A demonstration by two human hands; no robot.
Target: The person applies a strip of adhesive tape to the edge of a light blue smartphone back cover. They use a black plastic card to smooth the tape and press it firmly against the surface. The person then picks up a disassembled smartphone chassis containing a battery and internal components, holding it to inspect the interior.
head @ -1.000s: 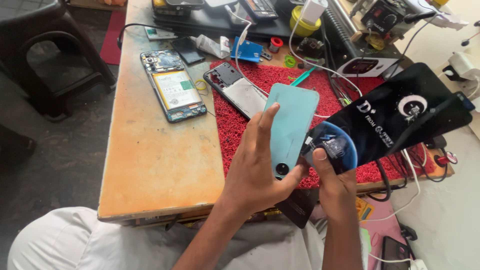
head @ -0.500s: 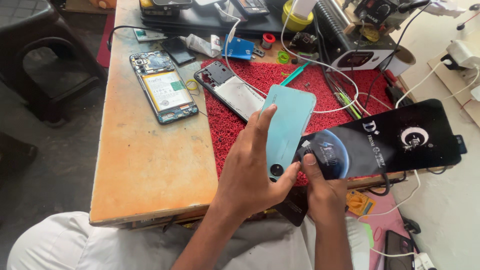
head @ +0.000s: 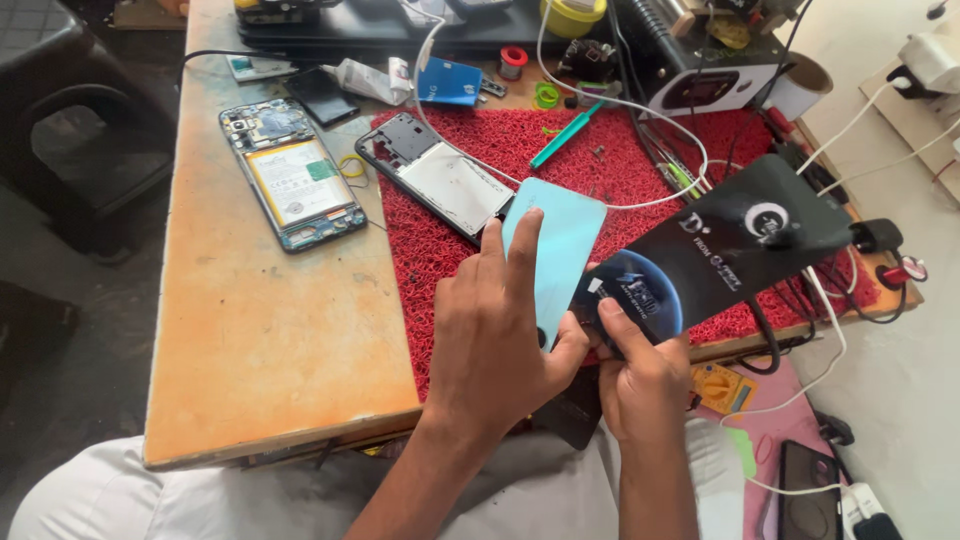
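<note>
Left hand: my left hand grips the light blue, flat phone back cover, fingers spread on its back, tilted above the red bristly work mat.
Right hand: my right hand pinches the long black glossy packaging sleeve by its near end.
Nearby: an opened phone with exposed battery lies on the worn orange wooden table.

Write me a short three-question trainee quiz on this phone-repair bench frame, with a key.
1. True or false: the left hand holds the light teal phone back cover.
2. Which does the right hand grip? A) green plastic pry tool B) long black glossy packet C) yellow round tub
3. What surface does the opened phone with exposed battery lie on?

Key: 1 true; 2 B; 3 the bare orange wooden tabletop, left of the red bristly mat.
</note>
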